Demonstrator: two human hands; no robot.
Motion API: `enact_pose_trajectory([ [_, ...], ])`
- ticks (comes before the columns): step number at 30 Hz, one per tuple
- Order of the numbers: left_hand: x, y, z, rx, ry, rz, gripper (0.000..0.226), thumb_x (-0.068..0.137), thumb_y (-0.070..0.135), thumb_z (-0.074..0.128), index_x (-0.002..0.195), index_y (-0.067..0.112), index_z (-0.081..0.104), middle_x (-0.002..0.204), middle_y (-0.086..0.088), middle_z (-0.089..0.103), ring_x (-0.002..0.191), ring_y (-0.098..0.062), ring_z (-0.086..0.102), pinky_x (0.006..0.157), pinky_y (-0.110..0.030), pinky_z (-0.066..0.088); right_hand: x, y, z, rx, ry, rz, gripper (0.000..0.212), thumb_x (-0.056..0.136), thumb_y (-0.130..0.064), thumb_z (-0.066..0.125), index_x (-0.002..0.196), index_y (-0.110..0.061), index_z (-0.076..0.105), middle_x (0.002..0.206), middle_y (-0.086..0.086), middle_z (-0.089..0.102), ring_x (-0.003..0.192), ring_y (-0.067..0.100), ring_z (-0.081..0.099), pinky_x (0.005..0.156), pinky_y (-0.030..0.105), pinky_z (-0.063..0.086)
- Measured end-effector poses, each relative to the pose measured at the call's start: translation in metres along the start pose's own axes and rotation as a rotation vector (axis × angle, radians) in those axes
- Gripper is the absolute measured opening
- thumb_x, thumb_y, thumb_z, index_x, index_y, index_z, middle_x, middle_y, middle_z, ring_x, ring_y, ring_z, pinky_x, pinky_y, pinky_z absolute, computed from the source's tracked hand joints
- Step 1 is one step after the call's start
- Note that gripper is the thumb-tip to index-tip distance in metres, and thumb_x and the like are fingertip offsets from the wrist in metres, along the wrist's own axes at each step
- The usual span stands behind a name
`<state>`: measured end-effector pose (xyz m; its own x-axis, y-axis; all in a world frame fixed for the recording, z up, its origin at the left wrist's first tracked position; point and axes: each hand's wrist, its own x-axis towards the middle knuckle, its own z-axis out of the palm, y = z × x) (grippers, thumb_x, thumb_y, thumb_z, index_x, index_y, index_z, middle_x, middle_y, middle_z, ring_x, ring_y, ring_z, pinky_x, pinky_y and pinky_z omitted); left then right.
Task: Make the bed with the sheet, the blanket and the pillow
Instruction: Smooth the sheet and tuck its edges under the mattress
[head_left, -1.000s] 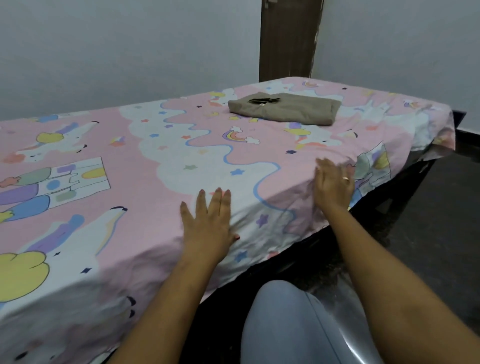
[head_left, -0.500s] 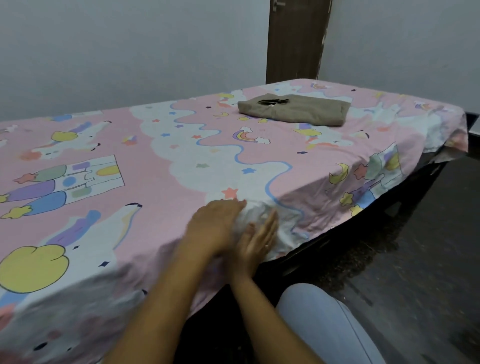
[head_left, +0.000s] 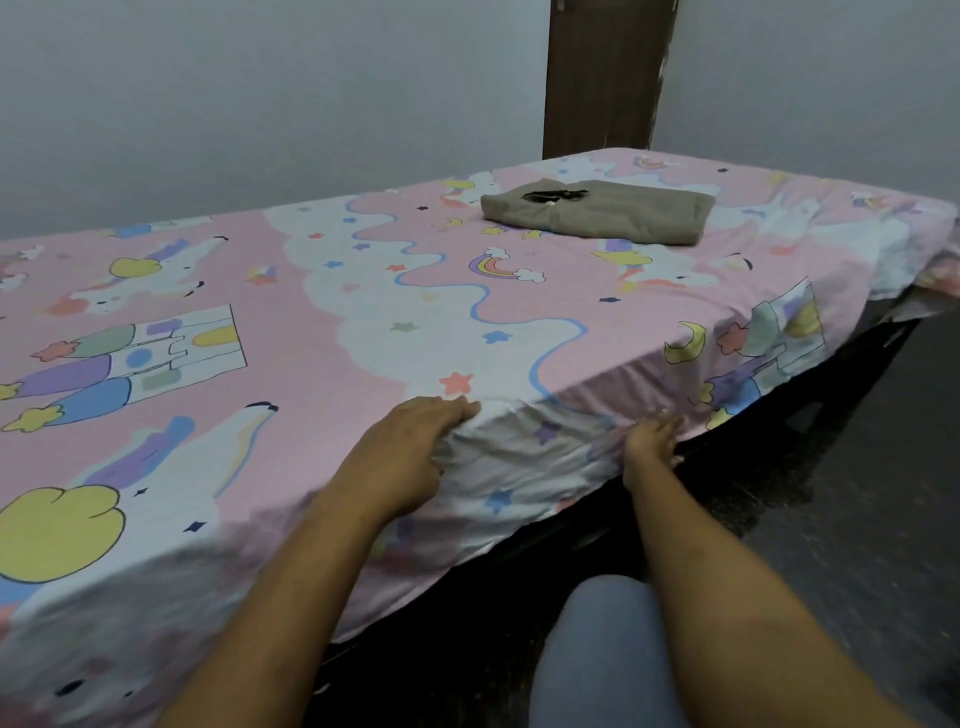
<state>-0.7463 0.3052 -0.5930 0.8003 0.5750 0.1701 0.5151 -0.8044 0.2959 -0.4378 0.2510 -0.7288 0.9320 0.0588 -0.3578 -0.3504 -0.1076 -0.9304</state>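
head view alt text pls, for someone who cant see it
A person's left hand grips a pink cartoon-print sheet bunched at the near edge of the bed, while the right hand touches its hanging side further right. A folded brown blanket lies on the sheet near the far end, with a small dark item on top.

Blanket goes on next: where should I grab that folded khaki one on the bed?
Come from the near side and grip the folded blanket by its thick near edge, at two spots well apart; it lies flat and wide. Likely lift off the small dark item on top first.
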Motion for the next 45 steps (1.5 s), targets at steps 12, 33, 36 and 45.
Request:
enact_pose_trajectory([
  [12, -0.003, -0.003, 0.001, -0.097, 0.067, 0.034, 0.068, 0.079, -0.005, 0.06, 0.136, 0.029, 0.048, 0.142, 0.011, 0.045, 0.133, -0.008, 0.039, 0.094, 0.002, 0.013, -0.186, 0.012, 0.062, 0.154, 0.063, -0.832, 0.059, 0.101, -0.039, 0.023, 0.146, -0.002, 0.034, 0.152, 0.016, 0.032, 0.14, 0.026, 0.027, 0.116, 0.029, 0.014],
  [33, -0.158, -0.091, -0.02, 0.221, 0.548, -0.149, 0.043, 0.093, 0.042, 0.043, 0.111, 0.013, 0.069, 0.115, -0.003, 0.068, 0.111, -0.023, 0.06, 0.091, -0.03, 0.04, -0.303, 0.035, 0.042, -0.401, -0.451, -1.827, 0.035, 0.097, -0.029, 0.043, 0.114, -0.014, 0.069, 0.118, 0.0, 0.068, 0.112, 0.021, 0.061, 0.102, 0.04, 0.04],
  [36, -0.161, -0.093, -0.005, 0.251, 0.647, -0.097, 0.031, 0.086, 0.018, 0.055, 0.113, 0.009, 0.068, 0.119, -0.006, 0.066, 0.116, -0.021, 0.054, 0.093, -0.034, 0.04, -0.308, 0.051, 0.037, -0.388, -0.435, -1.925, 0.036, 0.095, -0.026, 0.047, 0.124, -0.014, 0.064, 0.13, 0.001, 0.061, 0.122, 0.019, 0.055, 0.107, 0.04, 0.036],
  [45, -0.188, -0.089, 0.018, 0.51, 0.709, -0.337, 0.069, 0.077, 0.018, 0.058, 0.142, 0.019, 0.036, 0.145, -0.007, 0.044, 0.135, -0.024, 0.034, 0.112, -0.037, 0.018, -0.333, 0.027, 0.019, -0.033, -0.967, -2.165, 0.034, 0.093, -0.016, 0.046, 0.118, -0.005, 0.067, 0.124, 0.009, 0.064, 0.113, 0.027, 0.061, 0.102, 0.037, 0.045],
])
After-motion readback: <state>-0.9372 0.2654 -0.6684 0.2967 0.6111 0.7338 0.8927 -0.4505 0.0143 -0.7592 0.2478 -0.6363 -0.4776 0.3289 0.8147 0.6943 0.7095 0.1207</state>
